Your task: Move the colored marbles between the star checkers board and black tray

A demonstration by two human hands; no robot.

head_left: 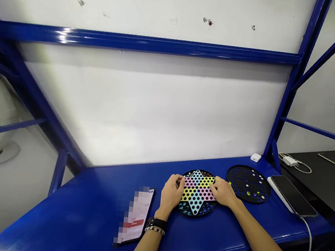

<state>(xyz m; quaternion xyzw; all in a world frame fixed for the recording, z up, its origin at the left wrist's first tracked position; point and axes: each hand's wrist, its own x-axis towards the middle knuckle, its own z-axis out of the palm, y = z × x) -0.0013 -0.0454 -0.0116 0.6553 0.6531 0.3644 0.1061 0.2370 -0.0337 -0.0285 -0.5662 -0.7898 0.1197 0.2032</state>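
Observation:
A star-shaped Chinese checkers board in pink, yellow and light blue, full of round holes, lies in a round black tray. My left hand grips the board's left edge with bent fingers, a dark band and a beaded bracelet on its wrist. At the right edge, my right hand pinches the board between thumb and fingers. Blue and teal marbles show in the tray's gaps near me, and reddish ones at the far side. My fingers hide parts of the board's edge.
A perforated black disc with white and yellow-green pieces lies right of the tray. Beyond it, a phone rests on a white block with a cable. Another phone lies left. A small white case sits near the blue frame.

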